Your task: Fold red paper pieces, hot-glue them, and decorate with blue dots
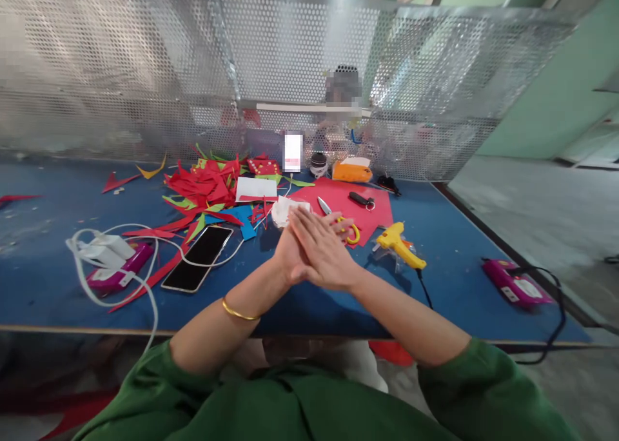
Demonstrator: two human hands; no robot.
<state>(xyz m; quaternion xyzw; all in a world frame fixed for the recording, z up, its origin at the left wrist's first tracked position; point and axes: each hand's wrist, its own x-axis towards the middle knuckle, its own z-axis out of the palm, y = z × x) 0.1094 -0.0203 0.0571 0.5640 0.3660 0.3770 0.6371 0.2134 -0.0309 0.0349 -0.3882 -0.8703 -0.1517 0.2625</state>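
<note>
Palm against palm, my two hands meet above the middle of the blue table. My left hand [289, 253] is underneath, its fingertips poking out on the right, stretched and apart. Across it lies my right hand [329, 253], flat with its fingers straight. No object shows between the palms. Just beyond the fingers is a white round item with white paper [285, 210]. Scissors with yellow handles [355, 236] lie partly behind my hands on a red sheet [382, 207], beside a black-handled tool [358, 198].
Red and green scraps [207, 186] are piled behind left, near a phone [198, 259] and white cables [155, 299]. A yellow glue gun [399, 244] lies right, a purple power strip [517, 283] farther right. Perforated metal panels [290, 41] stand behind; a person is beyond.
</note>
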